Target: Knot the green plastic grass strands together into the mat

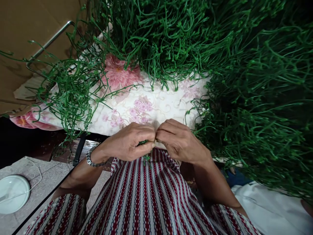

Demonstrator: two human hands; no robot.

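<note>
My left hand (pixel 130 141), with a beaded bracelet at its wrist, is closed at the table's front edge. A bit of a green sprig (pixel 142 142) shows between its thumb and fingers, and more green hangs just below. Its fingertips meet those of my right hand (pixel 179 138), which is also closed in a pinch. Whatever the right fingers grip is hidden. Thin green branching stems, plastic-looking, lie in a loose heap (pixel 70 91) on the left. A much larger mass of similar stems (pixel 171 36) covers the back and the right.
A floral cloth (pixel 158 101) in white and pink covers the table. At the upper left are a bent metal rod (pixel 52 40) and brown cardboard (pixel 31 23). A round white lid-like object (pixel 14 194) sits at the lower left. White fabric (pixel 271 209) shows at the lower right.
</note>
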